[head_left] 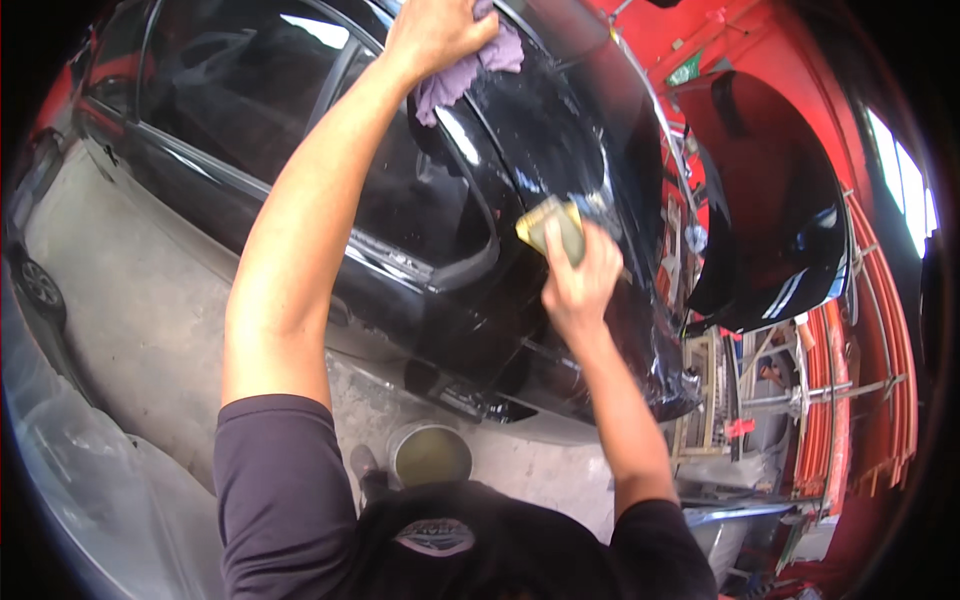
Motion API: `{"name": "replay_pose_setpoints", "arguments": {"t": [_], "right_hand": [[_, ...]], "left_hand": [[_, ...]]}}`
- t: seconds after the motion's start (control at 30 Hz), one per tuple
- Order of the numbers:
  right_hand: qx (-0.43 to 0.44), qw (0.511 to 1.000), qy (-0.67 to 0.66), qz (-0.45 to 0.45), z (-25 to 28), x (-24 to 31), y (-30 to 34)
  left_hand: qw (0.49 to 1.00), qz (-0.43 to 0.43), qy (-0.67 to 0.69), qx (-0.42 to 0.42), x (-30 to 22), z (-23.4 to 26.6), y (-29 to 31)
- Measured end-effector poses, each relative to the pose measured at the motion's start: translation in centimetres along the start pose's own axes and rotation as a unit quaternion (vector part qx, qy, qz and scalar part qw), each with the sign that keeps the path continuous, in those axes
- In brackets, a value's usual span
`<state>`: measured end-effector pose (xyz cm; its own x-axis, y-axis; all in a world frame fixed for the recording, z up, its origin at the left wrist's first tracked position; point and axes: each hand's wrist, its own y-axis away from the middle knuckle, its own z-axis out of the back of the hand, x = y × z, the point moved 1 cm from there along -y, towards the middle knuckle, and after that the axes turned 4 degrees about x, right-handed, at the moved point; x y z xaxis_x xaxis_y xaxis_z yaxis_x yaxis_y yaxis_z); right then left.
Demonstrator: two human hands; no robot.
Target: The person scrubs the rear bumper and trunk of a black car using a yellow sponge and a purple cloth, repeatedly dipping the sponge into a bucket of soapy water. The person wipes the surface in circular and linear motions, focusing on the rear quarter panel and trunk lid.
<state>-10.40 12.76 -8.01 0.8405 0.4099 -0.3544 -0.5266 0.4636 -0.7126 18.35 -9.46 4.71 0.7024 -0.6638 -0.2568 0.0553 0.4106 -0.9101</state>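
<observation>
My left hand [440, 38] reaches far forward, its fingers closed on a crumpled purple cloth [462, 82] that lies against the upper body of a black car [420, 320]. My right hand [583, 285] grips a small yellow and grey-green block-like pad [540, 222], whose exact kind I cannot make out. That pad is over the car's rear panel, behind the side window [415, 185]. Around it the black paint looks glossy and streaked, as if wet.
A bucket of murky liquid [430, 456] stands on the concrete floor [150, 290] by my foot. Behind the car hangs a large black panel [765, 200]. Orange-red strips [880, 350] and frames crowd the right side. Clear plastic sheeting [110, 480] covers something at lower left.
</observation>
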Motion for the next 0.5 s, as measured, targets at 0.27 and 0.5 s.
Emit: {"name": "replay_pose_setpoints", "arguments": {"t": [0.27,0.5], "right_hand": [[-0.033,0.997,-0.041,0.053,-4.4,1.8,-12.4],[-0.036,0.998,-0.010,0.042,-2.2,-0.3,-5.0]], "left_hand": [[0.997,0.023,0.056,0.038,2.0,0.8,0.2],[0.999,0.039,0.029,0.024,-0.3,1.0,-0.3]]}}
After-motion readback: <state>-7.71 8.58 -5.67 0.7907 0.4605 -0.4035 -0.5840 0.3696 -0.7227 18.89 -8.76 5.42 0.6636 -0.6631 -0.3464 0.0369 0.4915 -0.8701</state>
